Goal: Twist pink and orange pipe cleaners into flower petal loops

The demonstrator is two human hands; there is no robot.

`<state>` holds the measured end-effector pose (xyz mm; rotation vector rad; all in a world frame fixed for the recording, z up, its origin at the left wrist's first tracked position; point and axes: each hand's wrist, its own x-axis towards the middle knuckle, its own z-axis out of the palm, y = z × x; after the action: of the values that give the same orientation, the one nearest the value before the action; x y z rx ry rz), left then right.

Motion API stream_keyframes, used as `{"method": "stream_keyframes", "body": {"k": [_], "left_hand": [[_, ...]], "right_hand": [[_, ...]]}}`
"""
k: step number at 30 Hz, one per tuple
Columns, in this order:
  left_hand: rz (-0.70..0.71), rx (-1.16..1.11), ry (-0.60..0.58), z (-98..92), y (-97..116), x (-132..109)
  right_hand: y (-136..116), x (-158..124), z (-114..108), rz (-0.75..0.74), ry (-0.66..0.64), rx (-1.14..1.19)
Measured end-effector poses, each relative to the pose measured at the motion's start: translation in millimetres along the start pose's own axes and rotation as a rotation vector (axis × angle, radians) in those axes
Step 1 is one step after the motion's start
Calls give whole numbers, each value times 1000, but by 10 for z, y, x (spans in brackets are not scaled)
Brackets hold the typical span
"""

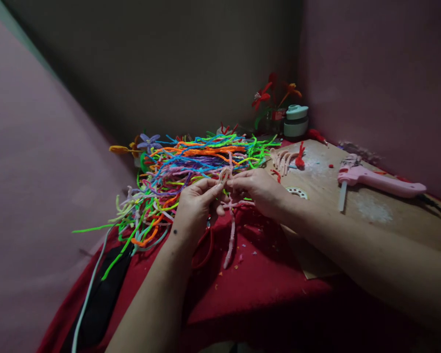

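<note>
So the pink stem (226,173) is dead centre of the frame, bent into a loop and poking up over the fingertips. Left hand (193,201) has its grip pinched on the loop's left side, thumb against finger; right hand (260,190) has its grip pinched on the right side, close by. More pink strands (231,240) hang just below; can't tell if they're joined on.

My guess on feel: next to no weight, fuzzy and soft outside, probably a bendy wire inside, so it should hold a crease. Not slippery I'd say, and hard to break, though repeated bending in one spot could weaken it and squeezing would flatten the fluff. I'd take it right beside the bend, light fingertips both sides. The cut ends might be pokey. The pile (202,159) behind, centre-left, looks like similar stuff.
</note>
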<state>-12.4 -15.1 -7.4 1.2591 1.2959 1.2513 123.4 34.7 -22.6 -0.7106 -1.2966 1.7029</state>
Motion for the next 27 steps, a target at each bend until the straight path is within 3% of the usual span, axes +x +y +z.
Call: {"method": "stream_keyframes", "body": {"k": [5, 12, 21, 27], "left_hand": [[-25, -55, 9, -53, 36, 5], [33, -48, -18, -51, 25, 4], [84, 63, 39, 55, 43, -39], [95, 104, 35, 82, 43, -60]], "right_hand": [[11, 16, -32, -95, -39, -155], [-8, -18, -1, 83, -94, 180], [16, -24, 11, 33, -42, 206], [88, 20, -19, -119, -52, 110]]}}
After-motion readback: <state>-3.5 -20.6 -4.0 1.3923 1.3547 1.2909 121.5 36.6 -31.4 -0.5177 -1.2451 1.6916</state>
